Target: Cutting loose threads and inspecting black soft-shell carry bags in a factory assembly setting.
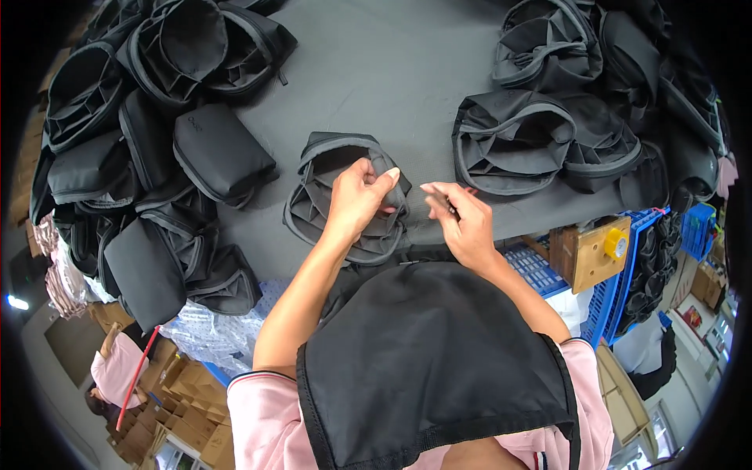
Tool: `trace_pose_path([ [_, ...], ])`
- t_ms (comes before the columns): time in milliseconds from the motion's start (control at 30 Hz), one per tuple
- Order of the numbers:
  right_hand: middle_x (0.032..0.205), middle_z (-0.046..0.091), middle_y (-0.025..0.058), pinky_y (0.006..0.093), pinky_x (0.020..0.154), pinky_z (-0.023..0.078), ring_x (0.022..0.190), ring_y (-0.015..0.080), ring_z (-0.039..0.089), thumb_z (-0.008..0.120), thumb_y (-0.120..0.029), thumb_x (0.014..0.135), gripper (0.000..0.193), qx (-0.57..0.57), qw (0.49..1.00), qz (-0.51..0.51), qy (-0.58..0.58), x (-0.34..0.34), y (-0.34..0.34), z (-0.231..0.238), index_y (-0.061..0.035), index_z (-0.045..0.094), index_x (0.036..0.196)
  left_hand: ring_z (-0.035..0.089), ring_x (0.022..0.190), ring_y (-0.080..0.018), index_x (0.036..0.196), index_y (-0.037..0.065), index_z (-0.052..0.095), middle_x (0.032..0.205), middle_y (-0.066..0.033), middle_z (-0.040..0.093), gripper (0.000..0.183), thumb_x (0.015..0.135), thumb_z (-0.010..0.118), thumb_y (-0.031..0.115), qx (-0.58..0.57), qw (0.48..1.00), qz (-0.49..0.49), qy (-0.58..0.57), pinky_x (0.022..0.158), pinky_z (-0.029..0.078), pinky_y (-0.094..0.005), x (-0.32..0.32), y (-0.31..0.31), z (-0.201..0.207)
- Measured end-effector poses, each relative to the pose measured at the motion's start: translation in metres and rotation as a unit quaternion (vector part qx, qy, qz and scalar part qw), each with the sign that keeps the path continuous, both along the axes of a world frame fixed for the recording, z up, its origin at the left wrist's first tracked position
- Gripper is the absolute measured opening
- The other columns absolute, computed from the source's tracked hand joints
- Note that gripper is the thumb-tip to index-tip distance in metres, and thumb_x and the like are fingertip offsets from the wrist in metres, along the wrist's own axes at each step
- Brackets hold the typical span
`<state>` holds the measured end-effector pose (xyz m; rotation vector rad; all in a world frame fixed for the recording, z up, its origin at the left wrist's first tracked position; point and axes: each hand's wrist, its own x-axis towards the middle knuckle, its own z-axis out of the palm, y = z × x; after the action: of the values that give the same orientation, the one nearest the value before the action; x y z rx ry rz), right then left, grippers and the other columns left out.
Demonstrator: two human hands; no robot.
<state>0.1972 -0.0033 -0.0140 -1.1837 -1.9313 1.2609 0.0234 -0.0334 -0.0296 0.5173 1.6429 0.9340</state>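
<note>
An unzipped black pouch [313, 205] lies at the front of the table with its mouth facing up. Over its opening, my left hand [356, 196] is closed, thumb and fingers pinching at the right side of the pouch's rim. What exactly lies between those fingertips is partly hidden. Just right of the pouch, my right hand [466, 223] is raised and closed around a small dark tool [448, 205]. Its kind is too blurred to tell; a bit of red shows by the fingers. The right hand is apart from the pouch.
Several black pouches [223, 153] are heaped on the left of the grey table [368, 70]. More open pouches [513, 141] pile up at the right. Beside the front right edge are a wooden block [599, 254] with a yellow roll and blue crates [619, 274]. Another person [117, 364] is at lower left.
</note>
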Motion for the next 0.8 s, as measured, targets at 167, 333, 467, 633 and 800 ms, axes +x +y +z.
trace_pose_path([
  [167, 0.081, 0.057, 0.0060, 0.0324, 0.056, 0.045, 0.065, 0.0214, 0.060, 0.068, -0.012, 0.074, 0.025, 0.093, 0.990, 0.057, -0.085, 0.014, -0.003, 0.000, -0.0070, 0.059, 0.097, 0.047, 0.054, -0.0062, 0.074, 0.000, 0.048, 0.064, -0.0016, 0.049, 0.026, 0.083, 0.064, 0.017, -0.004, 0.998, 0.043, -0.039, 0.044, 0.049, -0.0238, -0.001, 0.005, -0.006],
  [333, 0.081, 0.057, 0.0063, 0.0325, 0.055, 0.045, 0.062, 0.0220, 0.058, 0.069, -0.013, 0.073, 0.027, 0.100, 0.993, 0.040, -0.043, 0.010, 0.000, -0.013, -0.0070, 0.059, 0.097, 0.048, 0.052, -0.0067, 0.076, 0.000, 0.049, 0.065, -0.0024, 0.051, 0.025, 0.084, 0.063, 0.019, 0.014, 0.996, 0.067, -0.064, 0.046, 0.049, -0.0234, 0.003, 0.009, 0.002],
  [467, 0.081, 0.057, 0.0061, 0.0322, 0.053, 0.045, 0.060, 0.0224, 0.058, 0.069, -0.013, 0.074, 0.026, 0.096, 0.994, 0.042, -0.022, 0.007, 0.001, -0.015, -0.0065, 0.059, 0.098, 0.050, 0.052, -0.0069, 0.077, 0.000, 0.050, 0.067, -0.0032, 0.053, 0.023, 0.085, 0.062, 0.019, 0.019, 0.995, 0.068, -0.069, 0.047, 0.050, -0.0233, 0.002, 0.009, 0.000],
  [633, 0.080, 0.059, 0.0071, 0.0305, 0.052, 0.047, 0.060, 0.0220, 0.059, 0.069, -0.009, 0.073, 0.025, 0.155, 0.987, 0.044, -0.024, 0.005, 0.002, -0.015, -0.0046, 0.060, 0.096, 0.051, 0.054, -0.0072, 0.079, 0.001, 0.050, 0.068, -0.0032, 0.053, 0.021, 0.086, 0.060, 0.017, 0.013, 0.995, 0.074, -0.069, 0.047, 0.050, -0.0230, 0.002, 0.010, 0.003],
  [800, 0.078, 0.058, 0.0054, 0.0323, 0.051, 0.046, 0.058, 0.0224, 0.058, 0.068, -0.012, 0.075, 0.025, 0.123, 0.992, 0.034, -0.018, 0.006, 0.002, -0.015, -0.0060, 0.059, 0.098, 0.054, 0.056, -0.0064, 0.084, 0.005, 0.052, 0.071, 0.0007, 0.055, 0.018, 0.086, 0.062, 0.020, 0.012, 0.995, 0.063, -0.080, 0.050, 0.050, -0.0214, 0.002, 0.011, 0.003],
])
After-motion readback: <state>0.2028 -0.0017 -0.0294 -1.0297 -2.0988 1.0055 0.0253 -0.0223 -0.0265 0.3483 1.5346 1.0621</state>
